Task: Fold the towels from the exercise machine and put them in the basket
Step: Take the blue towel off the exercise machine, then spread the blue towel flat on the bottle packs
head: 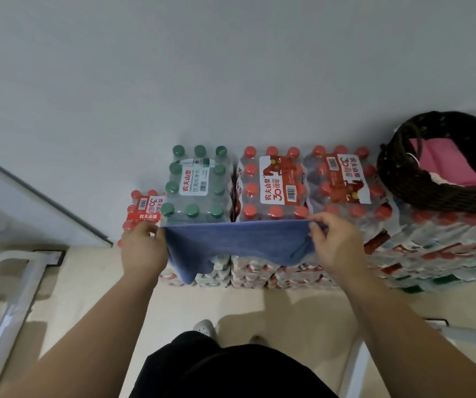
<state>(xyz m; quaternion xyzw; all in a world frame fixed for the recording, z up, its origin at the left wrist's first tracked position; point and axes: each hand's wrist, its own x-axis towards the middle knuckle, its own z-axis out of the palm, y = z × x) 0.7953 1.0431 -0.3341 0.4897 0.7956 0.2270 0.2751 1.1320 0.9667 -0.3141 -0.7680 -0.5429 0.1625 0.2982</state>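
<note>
Both hands, left hand [142,242] and right hand [335,239], pinch the blue cloth towel [236,244] mid-frame, half folded; a folded pink towel [446,163] already lies in the dark wicker basket [397,173], upper right.

The towel [239,242] is plain blue. The woven basket [420,182] at far right is dark brown, with a pink towel [443,165] inside. One bottle pack [199,185] has green caps; its neighbours [274,182] have red caps and red-and-white labels. The floor [93,282] is pale cream.
</note>
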